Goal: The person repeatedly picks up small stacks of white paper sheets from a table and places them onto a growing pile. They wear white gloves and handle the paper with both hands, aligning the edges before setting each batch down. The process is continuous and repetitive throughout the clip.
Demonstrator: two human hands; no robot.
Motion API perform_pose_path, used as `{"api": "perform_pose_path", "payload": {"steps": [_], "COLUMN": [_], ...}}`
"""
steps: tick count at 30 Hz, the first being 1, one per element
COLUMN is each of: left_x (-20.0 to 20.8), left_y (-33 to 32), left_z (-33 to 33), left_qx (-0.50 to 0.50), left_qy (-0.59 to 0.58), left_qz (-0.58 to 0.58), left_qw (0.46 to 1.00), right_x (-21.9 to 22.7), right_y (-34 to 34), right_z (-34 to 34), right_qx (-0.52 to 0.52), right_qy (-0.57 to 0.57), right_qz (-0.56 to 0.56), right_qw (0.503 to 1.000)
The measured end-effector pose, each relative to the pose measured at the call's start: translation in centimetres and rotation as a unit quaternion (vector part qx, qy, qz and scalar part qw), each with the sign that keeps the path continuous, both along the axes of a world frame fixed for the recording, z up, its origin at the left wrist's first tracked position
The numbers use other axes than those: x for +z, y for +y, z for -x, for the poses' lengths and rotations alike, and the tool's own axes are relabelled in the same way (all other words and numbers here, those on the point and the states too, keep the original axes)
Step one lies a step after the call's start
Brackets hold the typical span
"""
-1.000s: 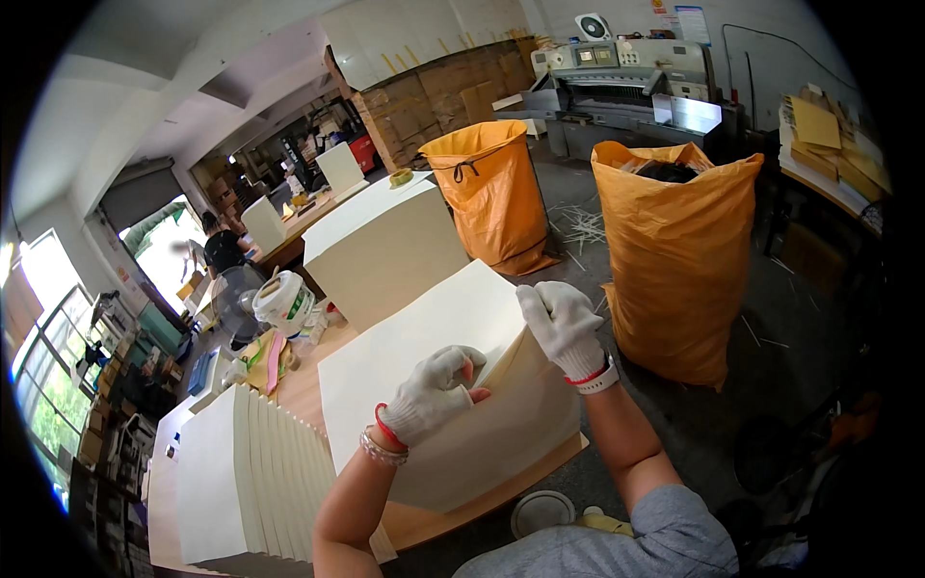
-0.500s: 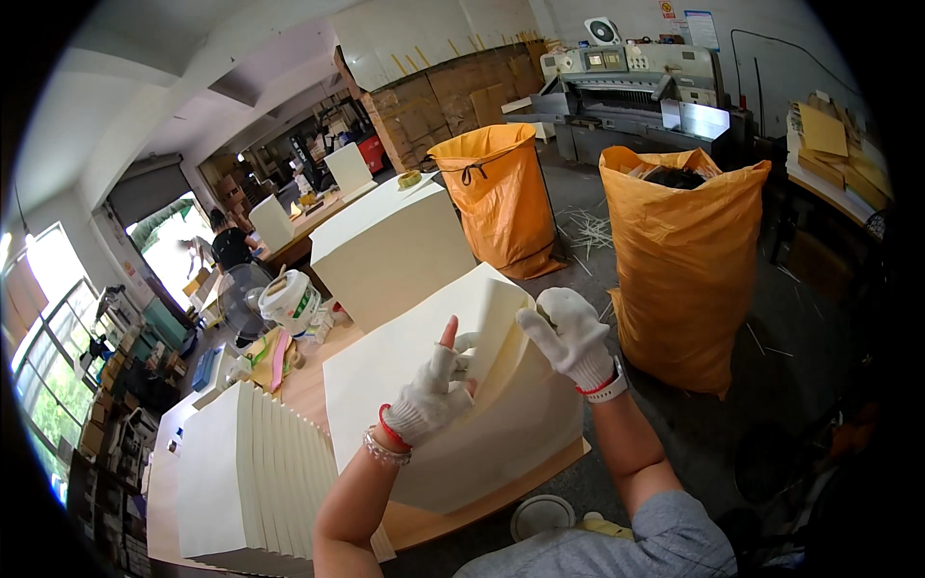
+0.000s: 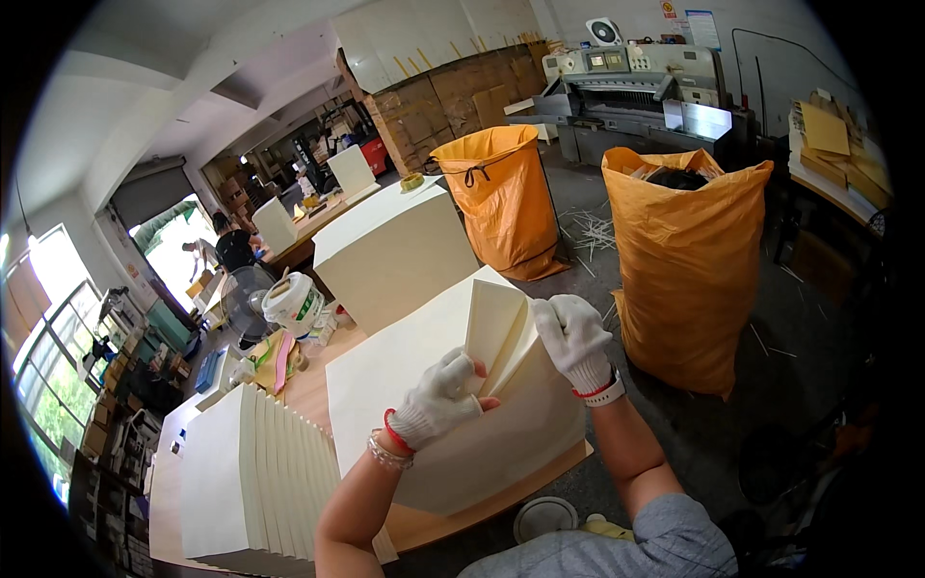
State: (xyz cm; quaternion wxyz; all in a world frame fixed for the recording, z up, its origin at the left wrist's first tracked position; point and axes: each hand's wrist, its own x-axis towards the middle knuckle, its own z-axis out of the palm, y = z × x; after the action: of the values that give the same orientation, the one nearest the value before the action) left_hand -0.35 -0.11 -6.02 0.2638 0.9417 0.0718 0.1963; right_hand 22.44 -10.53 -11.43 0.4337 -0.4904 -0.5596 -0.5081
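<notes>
A big stack of cream paper sheets (image 3: 395, 371) lies in front of me on a wooden table. My left hand (image 3: 441, 397), in a white glove with bare fingertips, is closed on the near edge of some lifted sheets (image 3: 493, 323). These sheets bend up and fan apart in the middle. At their right edge is my right hand (image 3: 572, 334), also in a white glove, with its fingers bent around the paper corner. Part of those fingers is hidden by the glove's back.
Stepped paper bundles (image 3: 275, 482) stand at the left, a taller paper block (image 3: 395, 255) behind. A white bucket (image 3: 292, 303) sits on the table (image 3: 313, 380). Two orange sacks, one slimmer (image 3: 496, 202) and one fuller (image 3: 684, 279), stand beyond. A cutting machine (image 3: 636, 91) is at the back.
My left hand has closed on the lifted sheets, its raised finger now folded down. The sheets have spread wider apart. My right hand's fingers have curled in over the paper edge.
</notes>
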Motion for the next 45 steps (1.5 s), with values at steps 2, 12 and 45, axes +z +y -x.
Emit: {"api": "perform_pose_path", "payload": {"steps": [2, 12, 45], "left_x": [-0.9, -0.4, -0.9], "left_y": [0.5, 1.3, 1.3], "left_z": [-0.2, -0.4, -0.3], "left_qx": [-0.017, -0.047, -0.027], "left_qy": [-0.031, 0.029, 0.036], "left_qz": [-0.007, -0.037, -0.096], "left_qw": [0.999, 0.998, 0.994], "right_x": [0.1, 0.7, -0.4], "right_y": [-0.1, -0.5, 0.0], "right_z": [0.0, 0.5, 0.1], "right_qx": [0.014, 0.017, 0.118], "right_qy": [0.004, 0.003, 0.083], "right_qz": [0.008, 0.005, 0.057], "right_qw": [1.0, 1.0, 0.988]}}
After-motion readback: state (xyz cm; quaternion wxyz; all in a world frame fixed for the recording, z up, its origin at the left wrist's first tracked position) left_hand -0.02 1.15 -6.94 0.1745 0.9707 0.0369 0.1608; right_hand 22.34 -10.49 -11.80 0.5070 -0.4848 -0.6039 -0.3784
